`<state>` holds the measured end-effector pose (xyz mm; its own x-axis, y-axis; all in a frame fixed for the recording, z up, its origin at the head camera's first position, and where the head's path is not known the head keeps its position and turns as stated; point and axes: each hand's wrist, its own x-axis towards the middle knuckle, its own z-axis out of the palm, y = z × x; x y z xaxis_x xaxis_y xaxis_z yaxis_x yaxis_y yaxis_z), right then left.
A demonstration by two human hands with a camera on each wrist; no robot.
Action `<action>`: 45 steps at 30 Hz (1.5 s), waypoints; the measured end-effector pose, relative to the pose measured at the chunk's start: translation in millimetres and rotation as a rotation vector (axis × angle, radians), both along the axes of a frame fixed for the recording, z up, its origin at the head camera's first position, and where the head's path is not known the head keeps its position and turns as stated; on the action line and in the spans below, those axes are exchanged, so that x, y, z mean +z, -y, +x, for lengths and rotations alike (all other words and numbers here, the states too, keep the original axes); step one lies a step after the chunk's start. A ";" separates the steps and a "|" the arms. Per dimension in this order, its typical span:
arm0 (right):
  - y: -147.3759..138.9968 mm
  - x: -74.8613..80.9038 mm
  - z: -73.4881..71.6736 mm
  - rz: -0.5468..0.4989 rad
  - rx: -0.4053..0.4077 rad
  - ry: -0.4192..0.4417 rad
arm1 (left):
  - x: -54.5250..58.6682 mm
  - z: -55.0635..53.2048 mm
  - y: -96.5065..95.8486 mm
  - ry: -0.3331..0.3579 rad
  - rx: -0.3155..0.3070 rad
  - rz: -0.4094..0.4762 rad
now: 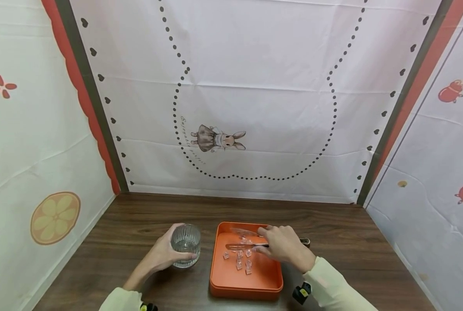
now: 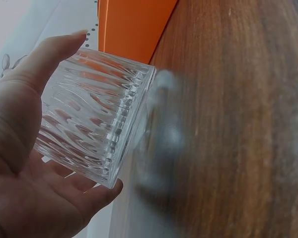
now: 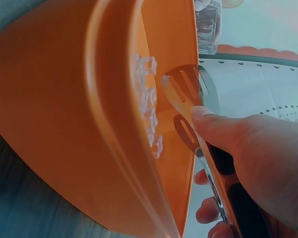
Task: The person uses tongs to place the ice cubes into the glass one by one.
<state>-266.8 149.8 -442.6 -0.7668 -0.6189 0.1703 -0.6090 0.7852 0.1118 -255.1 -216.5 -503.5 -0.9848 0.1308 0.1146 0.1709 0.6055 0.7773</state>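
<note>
My left hand (image 1: 164, 252) grips a clear ribbed drinking glass (image 1: 186, 245) around its side, to the left of the orange tray (image 1: 247, 287). In the left wrist view the glass (image 2: 89, 109) has its base close over the wood, thumb on one side and fingers on the other. My right hand (image 1: 285, 245) holds metal serving tongs (image 1: 239, 246) with black grips over the tray. The tongs' two slotted ends stand apart, with nothing between them in the right wrist view. Several clear ice-like cubes (image 1: 239, 259) lie in the tray below.
The dark brown wooden table (image 1: 169, 207) carries the tray and glass. White printed cloth (image 1: 254, 129) hangs behind the table, with further cloth walls at the left and right. The tray's raised rim (image 3: 114, 99) surrounds the cubes.
</note>
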 end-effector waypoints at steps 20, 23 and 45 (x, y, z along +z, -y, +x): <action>5.4 -3.9 -3.0 0.022 0.012 0.010 | -1.5 13.3 -19.2 0.010 -0.079 0.022; 6.0 -4.6 -2.8 0.028 0.018 0.015 | -2.0 15.8 -21.4 0.000 -0.096 0.021; 9.1 -9.2 -0.8 0.033 0.036 0.067 | -3.1 18.1 -23.1 -0.007 -0.111 0.038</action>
<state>-267.6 140.8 -451.8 -0.7530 -0.6506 0.0987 -0.6436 0.7594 0.0954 -237.0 -193.4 -506.6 -0.9636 0.2347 0.1283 0.2408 0.5528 0.7978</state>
